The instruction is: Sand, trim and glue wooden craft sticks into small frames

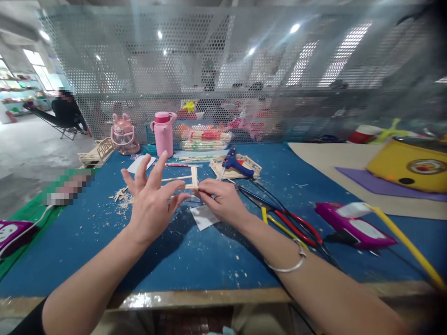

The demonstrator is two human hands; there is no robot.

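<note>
A small frame of pale wooden sticks [194, 176] is held up above the blue work surface. At its lower right corner, the thumb and fingers of my right hand [223, 200] pinch it. My left hand [150, 204] has its index finger and thumb at the frame's lower stick, while its other fingers are spread upward. Contact at the left fingertips is partly hidden. Just behind the frame, a blue glue gun [237, 165] rests on a tray-like structure of wooden sticks [256, 170]. A white paper piece [205, 217] lies beneath my hands.
Red-handled pliers [300, 228] and yellow-handled cutters [284, 228] lie right of my hands, among black cables. Beyond are a purple device [356, 225] and yellow container [412, 163]. A pink bottle [163, 135], bundled sticks [206, 138] and perforated screen [146, 65] stand behind. Wood scraps [122, 197] lie left.
</note>
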